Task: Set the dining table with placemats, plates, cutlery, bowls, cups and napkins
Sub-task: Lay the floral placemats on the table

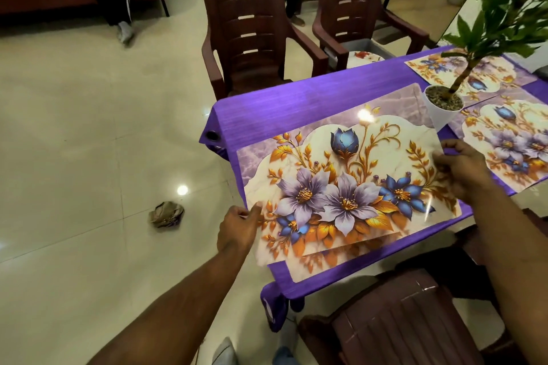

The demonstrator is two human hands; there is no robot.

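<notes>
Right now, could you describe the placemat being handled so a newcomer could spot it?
Find the purple table. At its near end, the floral placemat is pinched at opposite edges by the left hand and right hand. The other mats lie untouched beyond the potted plant.

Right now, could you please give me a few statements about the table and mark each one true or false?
1. Both hands hold one floral placemat. True: left hand at its left edge, right hand at its right.
2. The tablecloth is green. False: it is purple.
3. A potted plant stands on the table. True.
4. Plates are already laid on the placemats. False: no plates show on them.
5. The far chair is white. False: it is dark brown.
</notes>
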